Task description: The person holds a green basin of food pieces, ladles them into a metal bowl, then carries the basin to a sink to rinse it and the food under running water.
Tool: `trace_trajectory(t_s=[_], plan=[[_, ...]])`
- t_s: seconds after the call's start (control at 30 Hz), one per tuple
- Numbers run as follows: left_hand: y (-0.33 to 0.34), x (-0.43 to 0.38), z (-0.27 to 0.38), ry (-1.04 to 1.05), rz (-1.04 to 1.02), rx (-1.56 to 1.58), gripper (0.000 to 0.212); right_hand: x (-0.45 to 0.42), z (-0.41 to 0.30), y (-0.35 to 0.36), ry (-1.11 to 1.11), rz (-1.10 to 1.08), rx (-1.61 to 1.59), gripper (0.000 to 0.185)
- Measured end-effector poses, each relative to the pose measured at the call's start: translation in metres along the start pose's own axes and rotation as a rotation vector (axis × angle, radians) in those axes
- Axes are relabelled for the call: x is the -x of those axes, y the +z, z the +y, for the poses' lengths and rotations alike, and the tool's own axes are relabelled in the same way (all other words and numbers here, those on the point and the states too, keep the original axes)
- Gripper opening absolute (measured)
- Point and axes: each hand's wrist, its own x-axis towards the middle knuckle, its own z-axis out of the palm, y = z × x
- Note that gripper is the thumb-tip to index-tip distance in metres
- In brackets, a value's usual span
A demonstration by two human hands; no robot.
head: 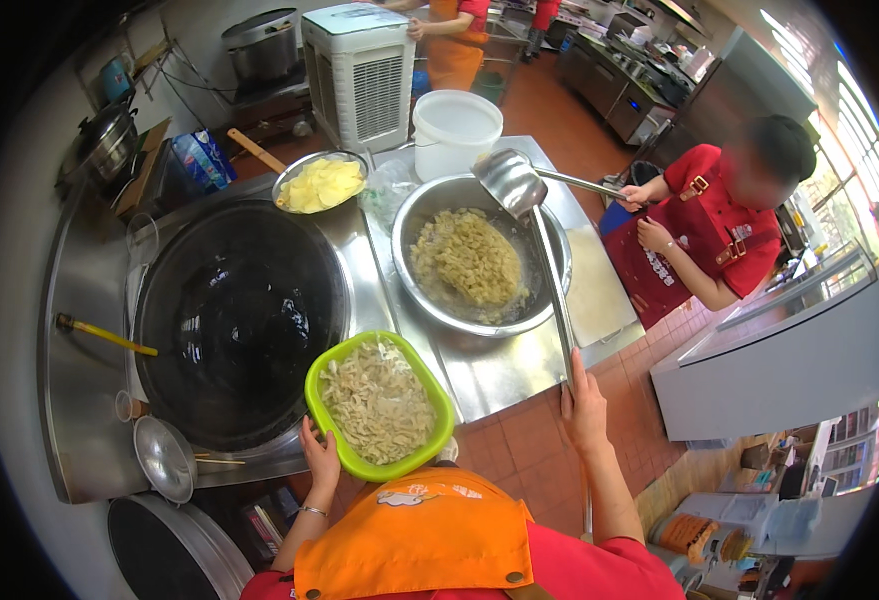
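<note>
My left hand (322,454) grips the near left side of a lime-green plastic basin (441,391). Inside lie pale, shredded or sliced food strips (379,401); the basin is in front of my orange apron, beside the wok. My right hand (585,409) is closed around the long metal handle of a cooking shovel (513,182). The shovel's blade is raised over the far rim of a large stainless-steel bowl (553,304). That bowl holds a mound of yellowish, chunky, wet food (473,259). To the left sits a large black wok (244,322) with dark, shiny liquid.
A co-worker (709,225) at right holds another long-handled metal tool (582,182) toward the bowl; its head is hidden. Beyond stand a strainer of yellow slices (323,185), a white bucket (457,131) and an air cooler (360,79). A yellow-tipped spout (109,336) overhangs the wok.
</note>
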Motion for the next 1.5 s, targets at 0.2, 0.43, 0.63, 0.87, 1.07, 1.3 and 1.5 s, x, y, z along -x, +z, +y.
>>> trace_trajectory(t_s=[0.2, 0.43, 0.63, 0.87, 1.07, 1.3, 1.5], plan=[[0.005, 0.000, 0.007, 0.192, 0.063, -0.227, 0.057, 0.011, -0.010, 0.013, -0.086, -0.039, 0.000, 0.069], [0.006, 0.000, 0.010, 0.243, 0.077, -0.226, 0.058, 0.010, -0.023, -0.002, -0.054, -0.178, -0.024, 0.072], [0.008, 0.000, 0.010, 0.241, 0.076, -0.197, 0.058, 0.015, -0.025, -0.007, -0.083, -0.099, -0.022, 0.069], [0.008, -0.001, 0.004, 0.287, 0.063, -0.209, 0.058, 0.024, -0.029, 0.013, -0.047, -0.319, -0.126, 0.067], [0.007, 0.000, 0.005, 0.249, 0.048, -0.212, 0.057, 0.011, -0.041, -0.015, -0.079, -0.231, 0.007, 0.069], [0.008, 0.000, 0.005, 0.257, 0.053, -0.207, 0.057, 0.009, -0.020, 0.014, -0.042, -0.343, 0.173, 0.071], [0.009, -0.004, 0.000, 0.267, 0.062, -0.216, 0.057, 0.006, -0.038, -0.004, -0.092, -0.348, 0.123, 0.077]])
